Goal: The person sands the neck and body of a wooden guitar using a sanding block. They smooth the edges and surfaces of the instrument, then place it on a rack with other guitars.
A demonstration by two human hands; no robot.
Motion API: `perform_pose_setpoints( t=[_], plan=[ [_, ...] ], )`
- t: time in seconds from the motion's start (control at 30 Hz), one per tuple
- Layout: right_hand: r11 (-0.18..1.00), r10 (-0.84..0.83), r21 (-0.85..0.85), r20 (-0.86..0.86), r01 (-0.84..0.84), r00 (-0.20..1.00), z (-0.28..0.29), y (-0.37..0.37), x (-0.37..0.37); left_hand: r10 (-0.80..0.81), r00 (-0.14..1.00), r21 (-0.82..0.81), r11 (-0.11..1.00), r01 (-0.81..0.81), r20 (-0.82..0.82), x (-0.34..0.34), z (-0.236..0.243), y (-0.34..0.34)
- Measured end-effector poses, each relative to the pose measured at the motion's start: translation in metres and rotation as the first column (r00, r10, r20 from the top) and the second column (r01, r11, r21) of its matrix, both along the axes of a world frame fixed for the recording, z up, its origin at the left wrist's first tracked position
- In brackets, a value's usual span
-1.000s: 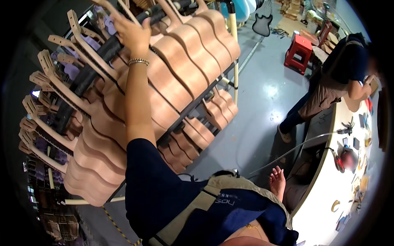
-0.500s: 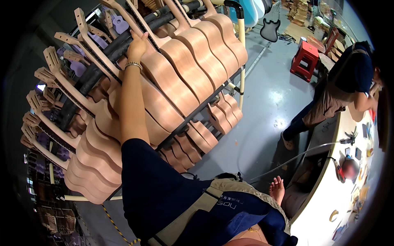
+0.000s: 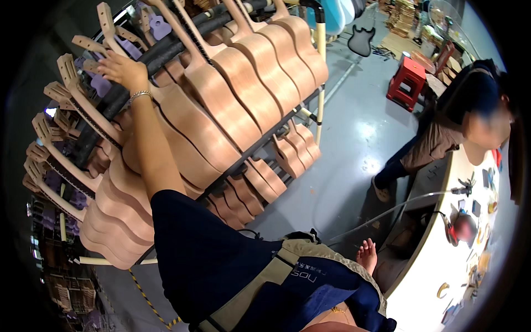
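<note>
My left hand point(image 3: 124, 73) reaches over a rack of unfinished acoustic guitars point(image 3: 191, 135). Its fingers are spread across the neck of one guitar, beside the headstock point(image 3: 105, 19). Whether the fingertips press on the wood, I cannot tell. Bare pale-brown guitar bodies stand side by side in a row, their necks pointing to the upper left over a black padded bar point(image 3: 113, 105). Low beside my apron point(image 3: 315, 254), my right hand point(image 3: 367, 255) is held with fingers apart and nothing in it.
A pale workbench point(image 3: 426, 265) with tools and a hose runs along the right. Beyond it a co-worker point(image 3: 442, 127) bends over the bench. A red stool point(image 3: 406, 83) stands on the grey floor. More guitar bodies point(image 3: 296, 149) hang on the rack's lower level.
My left hand has moved left from one guitar neck to another, its fingers now spread. My right hand stays low by my side. The co-worker's arm has shifted.
</note>
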State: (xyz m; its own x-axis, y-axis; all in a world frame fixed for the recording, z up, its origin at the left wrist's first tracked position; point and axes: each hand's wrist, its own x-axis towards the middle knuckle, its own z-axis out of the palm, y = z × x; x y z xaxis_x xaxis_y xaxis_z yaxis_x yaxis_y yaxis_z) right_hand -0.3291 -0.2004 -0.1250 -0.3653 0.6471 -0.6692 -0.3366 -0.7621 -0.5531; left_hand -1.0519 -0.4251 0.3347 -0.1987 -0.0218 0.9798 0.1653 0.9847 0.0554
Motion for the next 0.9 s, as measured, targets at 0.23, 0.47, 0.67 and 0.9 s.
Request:
perform_pose_setpoints(
  t=[0.23,0.47,0.67,0.9],
  plan=[
    [0.994,-0.105,0.013,0.017,0.105,0.994,0.009,-0.014,0.042,-0.947,0.292,0.501,0.190,0.845,-0.134,0.108,-0.068,0.032],
    [0.995,-0.097,0.041,0.087,0.094,0.991,0.030,-0.034,0.087,-0.910,0.307,0.653,0.054,0.755,-0.280,0.272,-0.014,0.032],
    [0.967,-0.103,0.244,0.120,0.071,0.987,0.055,-0.046,0.149,-0.224,-0.932,0.750,-0.657,-0.071,-0.285,0.392,-0.058,0.103],
    [0.814,-0.455,0.392,-0.030,0.429,0.890,0.078,-0.097,0.229,-0.414,-0.608,0.734,-0.437,-0.520,-0.677,0.606,-0.177,0.228]
  ],
)
